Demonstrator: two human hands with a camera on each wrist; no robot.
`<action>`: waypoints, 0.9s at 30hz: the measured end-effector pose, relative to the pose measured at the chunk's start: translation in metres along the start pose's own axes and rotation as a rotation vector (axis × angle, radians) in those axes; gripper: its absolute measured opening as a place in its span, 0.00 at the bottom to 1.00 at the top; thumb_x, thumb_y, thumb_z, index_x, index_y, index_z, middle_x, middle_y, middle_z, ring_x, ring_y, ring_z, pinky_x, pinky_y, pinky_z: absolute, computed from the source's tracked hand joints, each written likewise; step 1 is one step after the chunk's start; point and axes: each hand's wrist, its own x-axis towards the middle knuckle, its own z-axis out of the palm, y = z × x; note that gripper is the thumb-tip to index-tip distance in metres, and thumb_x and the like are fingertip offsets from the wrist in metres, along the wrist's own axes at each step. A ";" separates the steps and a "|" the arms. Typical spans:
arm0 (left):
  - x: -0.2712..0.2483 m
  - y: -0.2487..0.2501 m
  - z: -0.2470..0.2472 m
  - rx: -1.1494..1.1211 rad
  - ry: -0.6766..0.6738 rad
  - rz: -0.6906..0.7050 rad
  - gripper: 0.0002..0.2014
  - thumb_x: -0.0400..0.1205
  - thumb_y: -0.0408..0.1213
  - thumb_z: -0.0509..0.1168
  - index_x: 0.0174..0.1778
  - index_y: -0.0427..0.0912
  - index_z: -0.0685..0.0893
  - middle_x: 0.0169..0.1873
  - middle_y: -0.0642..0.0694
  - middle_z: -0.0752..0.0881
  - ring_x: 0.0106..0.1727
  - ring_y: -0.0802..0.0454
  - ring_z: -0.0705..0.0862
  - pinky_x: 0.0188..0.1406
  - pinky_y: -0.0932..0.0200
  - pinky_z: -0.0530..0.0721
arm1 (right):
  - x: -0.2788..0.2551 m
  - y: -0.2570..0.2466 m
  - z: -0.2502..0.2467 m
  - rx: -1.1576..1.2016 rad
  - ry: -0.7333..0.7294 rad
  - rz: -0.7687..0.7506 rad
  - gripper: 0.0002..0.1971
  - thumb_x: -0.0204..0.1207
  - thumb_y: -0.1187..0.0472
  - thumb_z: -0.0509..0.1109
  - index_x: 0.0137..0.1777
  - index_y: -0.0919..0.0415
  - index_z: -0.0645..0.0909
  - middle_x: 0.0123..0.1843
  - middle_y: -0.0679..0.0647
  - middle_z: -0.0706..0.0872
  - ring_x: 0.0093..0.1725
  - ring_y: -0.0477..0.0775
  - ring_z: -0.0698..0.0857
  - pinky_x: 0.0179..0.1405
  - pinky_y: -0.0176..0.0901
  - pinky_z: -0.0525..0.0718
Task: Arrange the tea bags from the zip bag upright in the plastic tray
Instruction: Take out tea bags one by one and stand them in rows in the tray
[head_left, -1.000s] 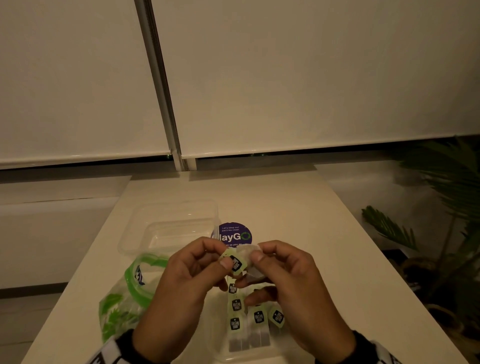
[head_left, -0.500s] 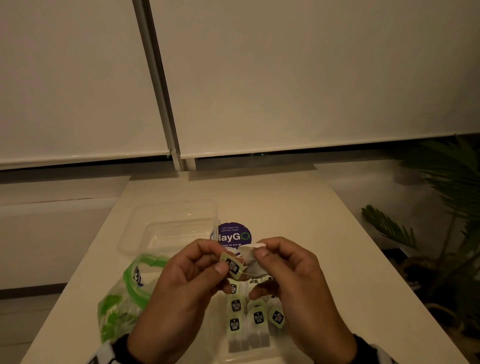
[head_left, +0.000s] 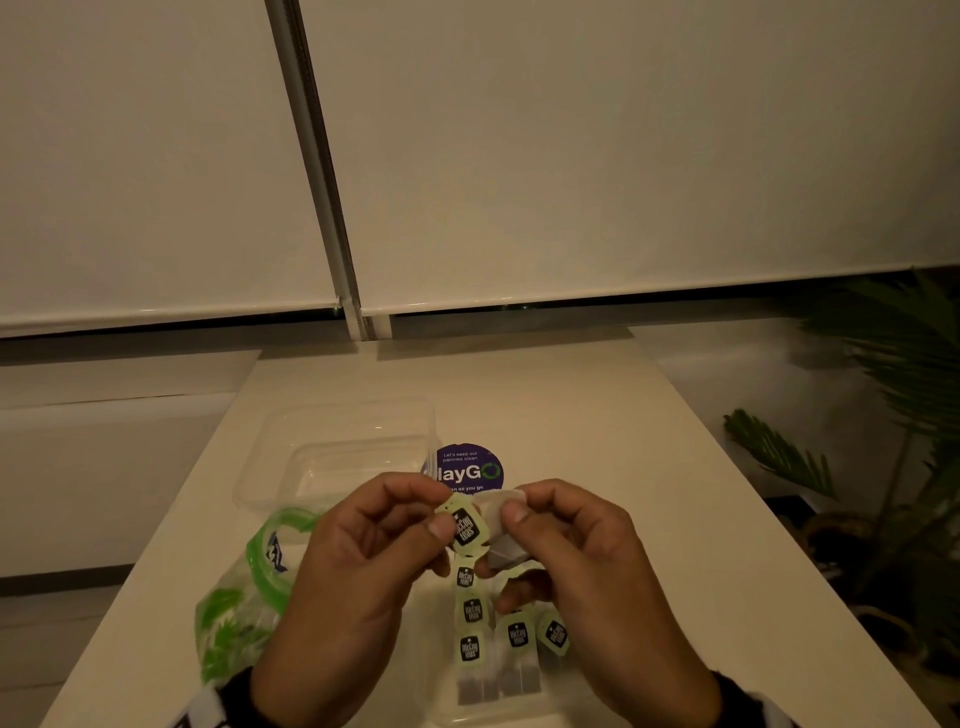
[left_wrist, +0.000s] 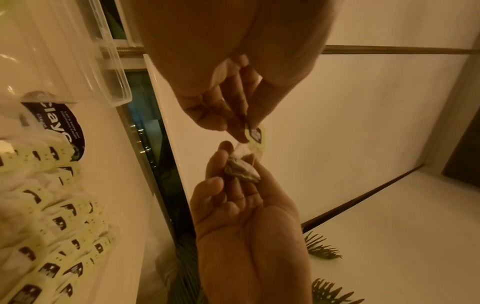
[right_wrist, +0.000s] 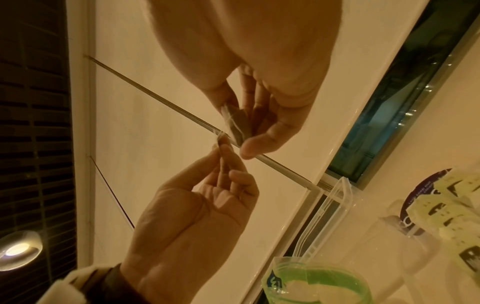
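A: We find the left hand (head_left: 363, 551) pinching the green paper tag (head_left: 467, 525) of 1 tea bag (head_left: 501, 540), and the right hand (head_left: 566, 551) pinching the pouch itself. Both hands are held close together above the near plastic tray (head_left: 467, 719), clear of the table (head_left: 571, 405).

B: Agreed. The tray already carries 2 short rows of tea bags (head_left: 493, 639) standing with tags up. We judge the step in hand to be tidying tag and string before seating this one.

A: Our advice: keep the tag flat against the pouch, lower the bag bottom first into the gap just beyond the rows, and release only once it leans on its neighbour.

B: Obstructions noted: the standing tags lie directly under the hands and could be knocked over. The zip bag (head_left: 244, 597) lies left of the tray, near the left wrist. A second clear container (head_left: 332, 457) and a round purple sticker (head_left: 470, 470) lie beyond, out of the path.
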 end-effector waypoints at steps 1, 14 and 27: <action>-0.001 0.000 0.001 -0.019 -0.023 0.001 0.28 0.48 0.51 0.86 0.39 0.42 0.89 0.33 0.36 0.87 0.30 0.49 0.81 0.28 0.62 0.82 | 0.000 0.000 0.000 -0.003 0.002 -0.001 0.07 0.82 0.64 0.66 0.49 0.64 0.86 0.42 0.59 0.92 0.39 0.59 0.90 0.28 0.45 0.86; -0.002 -0.001 0.002 -0.061 -0.045 -0.009 0.29 0.49 0.49 0.87 0.41 0.38 0.89 0.39 0.29 0.87 0.31 0.47 0.80 0.27 0.61 0.81 | 0.000 -0.004 0.002 0.051 0.030 0.011 0.07 0.82 0.64 0.65 0.50 0.65 0.84 0.42 0.59 0.91 0.37 0.57 0.90 0.29 0.49 0.85; -0.002 -0.002 0.004 -0.028 -0.047 -0.125 0.19 0.55 0.34 0.75 0.42 0.34 0.91 0.31 0.43 0.84 0.28 0.49 0.80 0.27 0.60 0.81 | 0.002 -0.004 0.002 -0.011 0.091 -0.110 0.09 0.79 0.64 0.69 0.42 0.54 0.90 0.41 0.55 0.92 0.42 0.52 0.90 0.36 0.44 0.89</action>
